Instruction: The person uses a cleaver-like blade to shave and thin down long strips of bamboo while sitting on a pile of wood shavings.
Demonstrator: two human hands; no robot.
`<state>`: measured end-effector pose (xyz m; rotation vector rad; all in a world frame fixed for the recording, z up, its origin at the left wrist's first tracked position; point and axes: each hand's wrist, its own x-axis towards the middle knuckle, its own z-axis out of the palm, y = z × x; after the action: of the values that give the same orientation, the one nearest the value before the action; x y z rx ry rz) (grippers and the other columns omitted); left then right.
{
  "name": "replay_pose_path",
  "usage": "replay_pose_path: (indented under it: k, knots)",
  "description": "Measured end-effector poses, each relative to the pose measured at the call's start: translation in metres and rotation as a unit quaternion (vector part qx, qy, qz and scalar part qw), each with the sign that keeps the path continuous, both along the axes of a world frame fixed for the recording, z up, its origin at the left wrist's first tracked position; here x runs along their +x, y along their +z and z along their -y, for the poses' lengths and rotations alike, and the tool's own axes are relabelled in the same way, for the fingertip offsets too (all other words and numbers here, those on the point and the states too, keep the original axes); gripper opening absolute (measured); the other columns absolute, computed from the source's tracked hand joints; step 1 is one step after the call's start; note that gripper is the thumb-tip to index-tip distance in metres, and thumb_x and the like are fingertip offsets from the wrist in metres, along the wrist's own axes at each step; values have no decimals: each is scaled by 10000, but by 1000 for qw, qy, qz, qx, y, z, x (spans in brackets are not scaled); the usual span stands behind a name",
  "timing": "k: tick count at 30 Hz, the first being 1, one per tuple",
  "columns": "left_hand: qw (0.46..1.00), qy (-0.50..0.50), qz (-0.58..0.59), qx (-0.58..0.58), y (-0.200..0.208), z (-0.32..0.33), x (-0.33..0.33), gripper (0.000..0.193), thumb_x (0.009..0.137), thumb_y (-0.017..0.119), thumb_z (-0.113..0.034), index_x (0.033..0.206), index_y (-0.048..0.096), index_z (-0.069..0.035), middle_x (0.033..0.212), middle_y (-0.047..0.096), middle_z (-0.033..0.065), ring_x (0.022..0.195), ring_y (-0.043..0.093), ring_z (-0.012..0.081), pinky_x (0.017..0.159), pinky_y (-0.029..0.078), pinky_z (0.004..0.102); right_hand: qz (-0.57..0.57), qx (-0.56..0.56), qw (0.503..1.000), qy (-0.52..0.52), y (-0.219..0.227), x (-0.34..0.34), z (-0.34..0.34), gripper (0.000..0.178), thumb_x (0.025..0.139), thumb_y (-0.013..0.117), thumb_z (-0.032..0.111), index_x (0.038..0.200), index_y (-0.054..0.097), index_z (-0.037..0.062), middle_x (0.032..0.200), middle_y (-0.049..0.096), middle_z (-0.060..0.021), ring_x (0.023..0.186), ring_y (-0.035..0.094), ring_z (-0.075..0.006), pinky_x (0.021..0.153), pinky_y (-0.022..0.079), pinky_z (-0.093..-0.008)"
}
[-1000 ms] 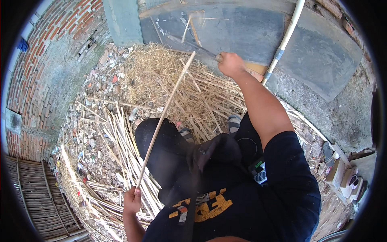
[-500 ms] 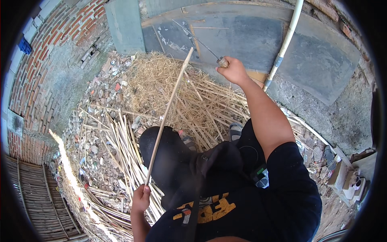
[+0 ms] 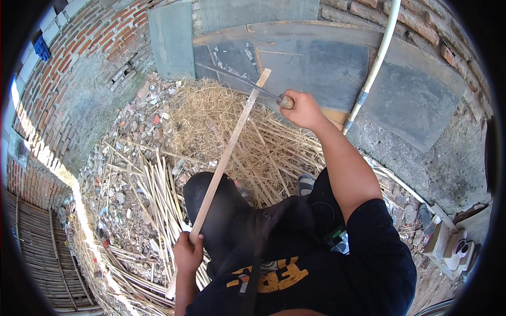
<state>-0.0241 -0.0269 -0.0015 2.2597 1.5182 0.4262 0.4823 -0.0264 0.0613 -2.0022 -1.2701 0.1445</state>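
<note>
My left hand [image 3: 188,255] is closed round the lower part of a long, flat bamboo strip [image 3: 225,158]. The strip slants up and away over my left knee, its far end pale and square. My right hand [image 3: 303,111] grips the wooden handle of a long, narrow knife [image 3: 286,101]. Its dark blade reaches out to the left and crosses the strip close to the far end. Whether the edge touches the wood I cannot tell.
A heap of dry shavings [image 3: 203,108] lies ahead of my feet, with split strips [image 3: 158,184] on the rubble to the left. Grey boards [image 3: 327,58] lean on the far wall beside a white pipe [image 3: 382,50]. Shoes [image 3: 457,250] sit at the right.
The strip has turned its broad face up, and its far end has shifted right. The knife has come down and nearer, its blade now across the strip. Both hands keep their hold.
</note>
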Motion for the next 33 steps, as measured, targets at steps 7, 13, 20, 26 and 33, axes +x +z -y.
replay_pose_path:
  k: [7, 13, 20, 26, 33]
  knots:
    - [997, -48, 15, 66, -6, -7, -3, 328, 914, 739, -297, 913, 630, 13, 786, 633, 206, 720, 640, 391, 631, 483, 475, 121, 31, 986, 108, 25, -27, 1, 294, 768, 769, 207, 1031, 697, 97, 791, 691, -159, 768, 680, -372, 681, 520, -457]
    - [997, -73, 30, 4, 3, -12, 1, 379, 1027, 581, -327, 872, 649, 13, 760, 617, 211, 720, 619, 420, 642, 465, 498, 214, 1, 966, 148, 27, -42, -6, 291, 765, 743, 248, 1040, 714, 156, 848, 728, -126, 839, 708, -360, 747, 556, -490]
    - [984, -14, 93, -148, 9, -10, 14, 424, 1062, 526, -356, 911, 640, 23, 666, 643, 155, 576, 636, 303, 579, 495, 388, 128, -128, 967, 178, -6, -66, 3, 269, 762, 740, 249, 1004, 703, 137, 806, 705, -145, 834, 703, -367, 736, 549, -502]
    - [996, -48, -5, -72, 10, -12, 18, 337, 1039, 569, -313, 1035, 615, 20, 699, 672, 178, 620, 683, 357, 587, 513, 441, 124, -123, 949, 262, -18, -87, 4, 257, 744, 758, 246, 968, 694, 137, 781, 694, -143, 809, 692, -378, 708, 533, -506]
    - [999, 5, 27, 21, -4, 2, 28, 340, 1008, 609, -331, 1006, 618, 8, 777, 683, 235, 732, 691, 429, 671, 523, 498, 47, -127, 961, 240, -15, -83, -3, 270, 763, 746, 282, 950, 691, 95, 807, 700, -159, 843, 698, -386, 751, 547, -506]
